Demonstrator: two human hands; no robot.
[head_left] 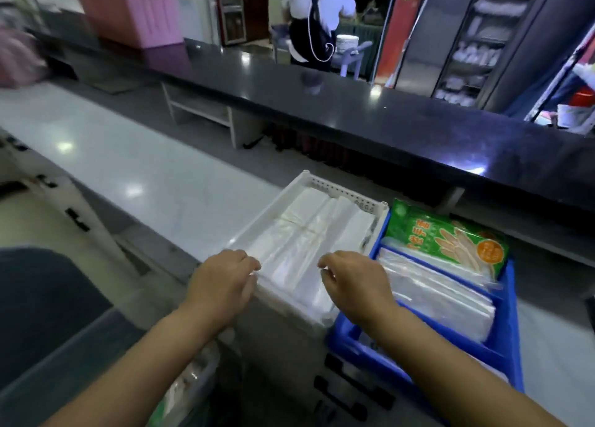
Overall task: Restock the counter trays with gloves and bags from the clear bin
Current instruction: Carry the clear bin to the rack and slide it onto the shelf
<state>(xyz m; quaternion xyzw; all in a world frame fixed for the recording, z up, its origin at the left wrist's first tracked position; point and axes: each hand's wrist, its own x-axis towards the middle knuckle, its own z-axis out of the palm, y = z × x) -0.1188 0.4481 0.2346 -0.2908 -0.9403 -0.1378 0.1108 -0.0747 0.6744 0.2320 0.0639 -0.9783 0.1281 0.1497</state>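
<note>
- While your left hand (222, 285) and right hand (354, 285) sit at the white tray's (267, 208) near edge, you seem to be squaring its bags (299, 246).
- Fingers (248, 261) curl loosely on the film; a pinch cannot be told.
- Gloves (450, 236) lie just right of it, in a blue tray (510, 301).
- Next, press flat: glossy, limp film slides.

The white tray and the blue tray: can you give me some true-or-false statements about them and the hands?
1. The white tray holds clear bags. True.
2. The green glove pack lies in the white tray. False: it lies in the blue tray.
3. The left hand and right hand both reach to the white tray's near end. True.
4. The pink bin stands between the trays. False: it stands on the far dark counter.
</note>
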